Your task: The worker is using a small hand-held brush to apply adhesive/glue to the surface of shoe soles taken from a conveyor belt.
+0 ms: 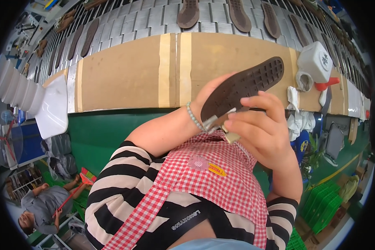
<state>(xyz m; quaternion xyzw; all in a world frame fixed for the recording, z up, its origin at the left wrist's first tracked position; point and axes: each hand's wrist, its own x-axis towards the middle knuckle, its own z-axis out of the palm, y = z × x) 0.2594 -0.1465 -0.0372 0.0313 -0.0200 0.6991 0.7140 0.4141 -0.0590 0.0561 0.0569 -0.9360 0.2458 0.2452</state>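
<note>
A dark brown shoe sole point(246, 85) with a gridded tread is held up at a slant in front of my apron. My left hand point(212, 89) grips it from behind at its left edge; most of those fingers are hidden by the sole. At the sole's lower end, my right hand point(264, 131) is closed with bent fingers around something small. A pale yellowish piece point(232, 137) and a blurred greyish strip point(212, 123) show by its fingertips, close to the sole. Their kind cannot be made out.
Brown cardboard point(125, 75) with tape strips covers the bench ahead. Beyond it, a slatted metal conveyor point(150, 21) carries several soles. A white plastic container point(315, 62) stands at right near a red object point(327, 84). A white duct hood point(54, 106) hangs at left; a person point(48, 208) is lower left.
</note>
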